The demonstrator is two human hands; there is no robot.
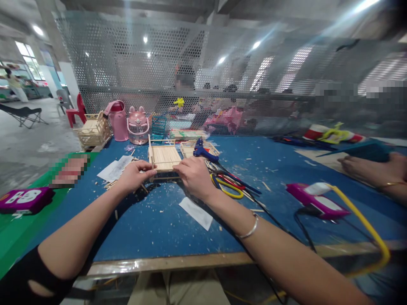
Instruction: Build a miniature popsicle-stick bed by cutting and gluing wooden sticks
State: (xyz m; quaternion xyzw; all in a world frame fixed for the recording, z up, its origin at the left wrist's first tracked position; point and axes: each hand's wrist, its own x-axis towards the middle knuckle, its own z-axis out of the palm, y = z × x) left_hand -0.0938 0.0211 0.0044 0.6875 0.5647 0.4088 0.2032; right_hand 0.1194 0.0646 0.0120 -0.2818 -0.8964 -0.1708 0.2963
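Observation:
A small piece of model furniture made of thin wooden sticks (164, 155) is held between my two hands, a little above the blue tabletop. Its slatted panel faces me, and a stick post rises at its left. My left hand (136, 174) pinches the near left corner with thumb and fingers. At the near right corner, my right hand (192, 173) is closed on the frame, its fingertips partly hidden. Just beyond my right hand lies a blue glue gun (203, 150), resting by a shallow stick tray (188, 148). Loose sticks and white paper (115, 168) lie beside my left hand.
Yellow-handled scissors (229, 190) and cables lie right of my right hand. A white paper slip (196, 213) is nearer me. A pink thermos (118, 120), a bottle (137, 127) and a finished-looking stick model (94, 130) stand behind. Another person's hands (372, 169) work at far right.

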